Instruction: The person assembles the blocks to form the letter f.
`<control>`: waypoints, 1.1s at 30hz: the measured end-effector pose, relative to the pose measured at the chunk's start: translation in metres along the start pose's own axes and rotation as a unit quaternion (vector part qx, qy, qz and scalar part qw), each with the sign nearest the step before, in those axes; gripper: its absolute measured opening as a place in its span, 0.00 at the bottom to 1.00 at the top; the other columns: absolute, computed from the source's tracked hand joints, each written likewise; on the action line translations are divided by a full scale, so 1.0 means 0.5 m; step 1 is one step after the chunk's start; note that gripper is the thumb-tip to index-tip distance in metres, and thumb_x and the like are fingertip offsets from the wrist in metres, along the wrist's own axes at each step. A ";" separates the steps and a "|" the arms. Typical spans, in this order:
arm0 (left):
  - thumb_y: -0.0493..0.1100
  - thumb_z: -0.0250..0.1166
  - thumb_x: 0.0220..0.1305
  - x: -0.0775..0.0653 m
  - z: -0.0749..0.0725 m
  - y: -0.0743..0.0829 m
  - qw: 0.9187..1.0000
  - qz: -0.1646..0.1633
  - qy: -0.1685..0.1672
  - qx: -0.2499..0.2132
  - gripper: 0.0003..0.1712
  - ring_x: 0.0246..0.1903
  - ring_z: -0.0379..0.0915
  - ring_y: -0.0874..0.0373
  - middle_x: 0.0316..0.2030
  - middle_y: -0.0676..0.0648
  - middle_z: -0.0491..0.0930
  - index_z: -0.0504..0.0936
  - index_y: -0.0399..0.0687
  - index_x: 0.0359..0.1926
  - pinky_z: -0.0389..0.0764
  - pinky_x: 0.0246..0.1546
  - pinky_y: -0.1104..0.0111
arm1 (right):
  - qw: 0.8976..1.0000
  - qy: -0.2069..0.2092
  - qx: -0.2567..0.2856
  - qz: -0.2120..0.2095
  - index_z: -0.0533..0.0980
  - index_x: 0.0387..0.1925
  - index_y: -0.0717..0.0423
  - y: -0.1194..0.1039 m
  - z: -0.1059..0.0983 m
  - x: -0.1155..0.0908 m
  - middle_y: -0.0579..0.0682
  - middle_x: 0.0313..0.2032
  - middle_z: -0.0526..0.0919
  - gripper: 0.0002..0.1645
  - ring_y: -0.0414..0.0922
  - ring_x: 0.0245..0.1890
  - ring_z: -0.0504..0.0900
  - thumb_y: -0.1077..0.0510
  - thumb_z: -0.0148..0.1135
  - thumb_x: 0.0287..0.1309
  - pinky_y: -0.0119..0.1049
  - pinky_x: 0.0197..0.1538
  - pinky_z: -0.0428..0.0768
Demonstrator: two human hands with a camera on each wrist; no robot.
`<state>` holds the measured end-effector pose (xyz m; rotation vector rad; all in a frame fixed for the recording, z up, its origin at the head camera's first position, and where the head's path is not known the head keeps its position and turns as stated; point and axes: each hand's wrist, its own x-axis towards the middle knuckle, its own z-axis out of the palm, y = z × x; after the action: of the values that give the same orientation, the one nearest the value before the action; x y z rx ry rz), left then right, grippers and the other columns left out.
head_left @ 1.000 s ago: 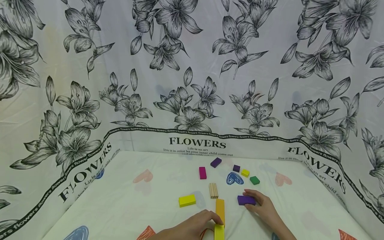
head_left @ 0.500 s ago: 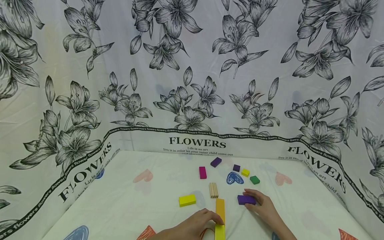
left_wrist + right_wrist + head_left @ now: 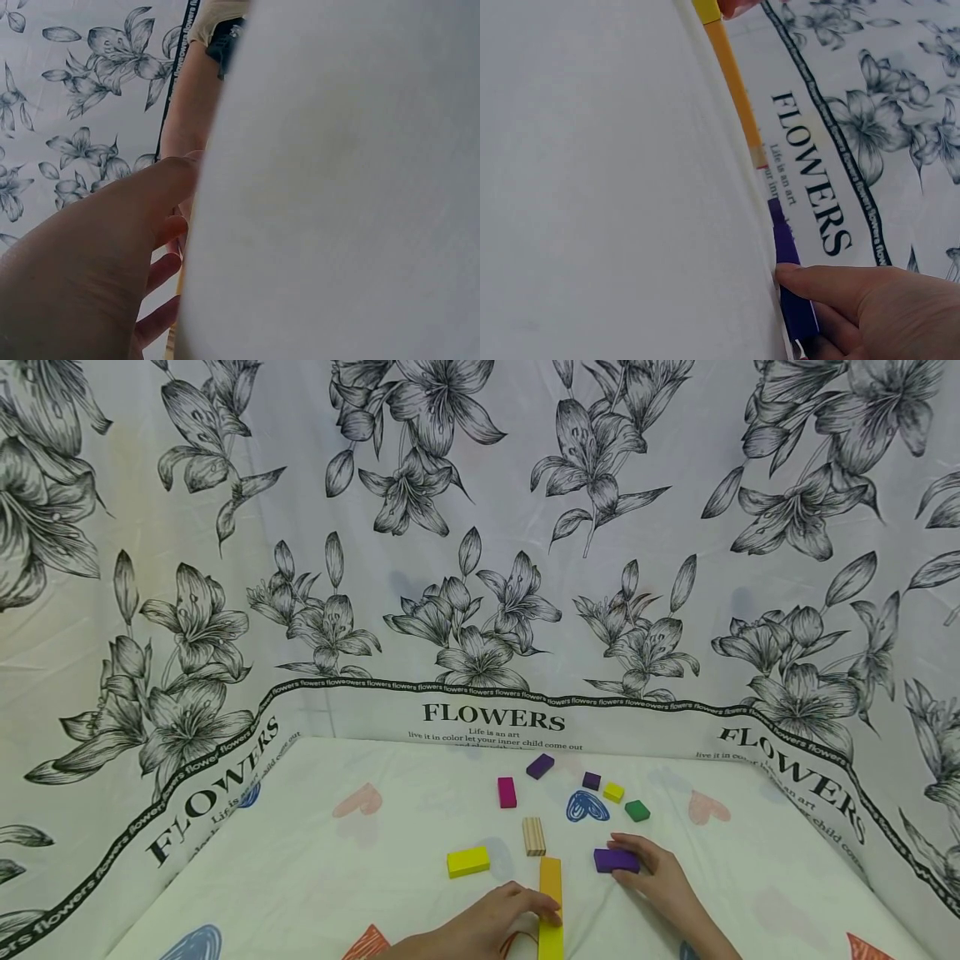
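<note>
My left hand [image 3: 491,920] is at the front middle of the cloth, its curled fingers over the joint between a yellow block [image 3: 551,942] and an orange block [image 3: 551,880]. The two blocks lie end to end in a line pointing away from me. In the head view its thumb is hidden. To the right, my right hand [image 3: 660,877] pinches a purple block [image 3: 609,860] that lies flat on the cloth. In the right wrist view the thumb lies against this purple block [image 3: 788,255], with fingers on its other side.
A plain wooden block [image 3: 534,837] lies just beyond the orange one, a yellow block [image 3: 468,862] to its left. Further back are a magenta block [image 3: 507,792], a purple block [image 3: 540,766], and small purple [image 3: 592,781], yellow [image 3: 613,792] and green blocks [image 3: 637,811]. A flower-printed curtain [image 3: 480,610] stands behind.
The near yellow block has shifted slightly right, into line with the orange block. My left fingers have come over the joint between them. The right hand and its purple block stay still.
</note>
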<state>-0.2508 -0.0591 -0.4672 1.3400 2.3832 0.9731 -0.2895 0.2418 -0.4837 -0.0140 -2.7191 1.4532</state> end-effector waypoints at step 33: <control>0.60 0.68 0.58 0.005 -0.003 0.005 0.999 -0.038 -0.006 -0.013 0.36 0.54 0.64 0.74 0.58 0.69 0.71 0.64 0.68 0.66 0.73 0.61 0.77 | 1.000 0.004 -0.008 0.002 0.75 0.60 0.54 -0.005 0.002 -0.002 0.53 0.53 0.84 0.30 0.55 0.62 0.76 0.64 0.70 0.54 0.51 0.68 0.69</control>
<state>-0.2511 -0.0568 -0.4644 1.2329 2.3853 0.9708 -0.2886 0.2398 -0.4823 -0.0262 -2.7261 1.4301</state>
